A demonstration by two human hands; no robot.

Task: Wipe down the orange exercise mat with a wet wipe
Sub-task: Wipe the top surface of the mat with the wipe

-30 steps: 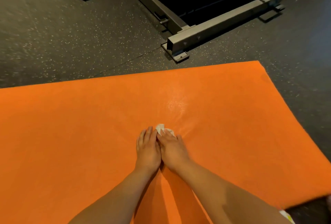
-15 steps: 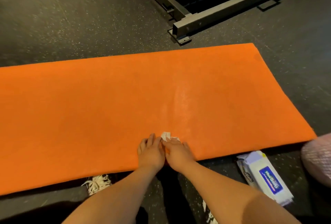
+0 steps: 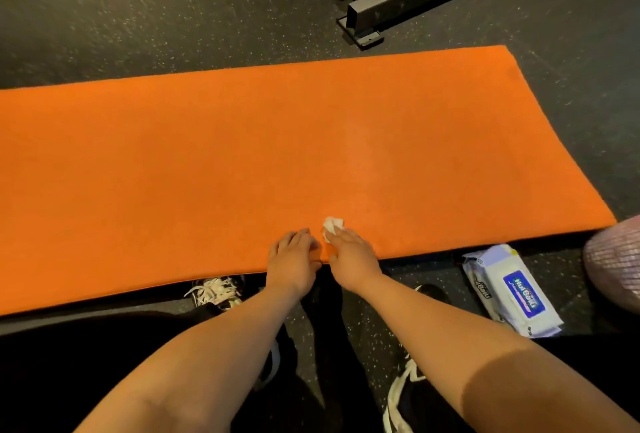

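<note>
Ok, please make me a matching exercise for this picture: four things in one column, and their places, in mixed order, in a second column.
Things:
1. wet wipe
2. pack of wipes
3. metal frame
4. left hand

Places:
a. on the floor, past the far edge of the orange mat
b. flat on the mat's near edge
c. on the mat, pressed down by the right hand
d. on the floor, by the mat's near right corner

Pairs: 1-c, 2-d, 3-a, 4-b
</note>
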